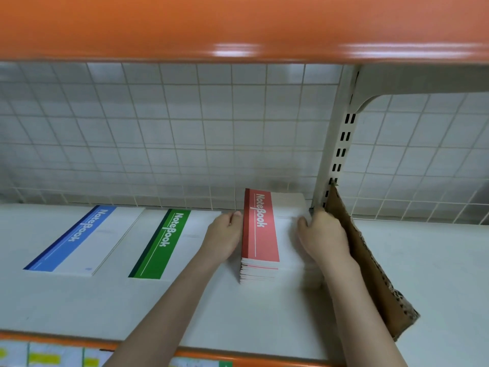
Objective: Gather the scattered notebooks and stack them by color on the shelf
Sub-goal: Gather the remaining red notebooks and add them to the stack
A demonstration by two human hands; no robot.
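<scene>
A tall stack of red notebooks (260, 234) is seen on the white shelf (436, 260), toward the right end of this bay, w/ the red "NoteBook" band on the top cover & the page edges showing at the front. It's flanked by both hands. The left hand (225, 235) is laid flat against the stack's left side, fingers straight & pointing toward the back. The right hand (324, 234) is placed on the white part of the top cover at the stack's right side, fingers bent; whether the edge is actually gripped can't be told, since the fingertips are hidden.

Just left of the stack, a green notebook (169, 243) is laid flat, partly covered by the left hand. Further left, a blue notebook (79, 239) is laid flat too, apart from the green one. All 3 are lined up in a row, bands running front to back.

Right beside the right hand, a brown cardboard divider (370, 266) is stood on edge, tilted, against the slotted white upright (333, 154). A wire grid back panel (185, 128) is seen behind everything, and an orange shelf edge (238, 27) above.
</scene>
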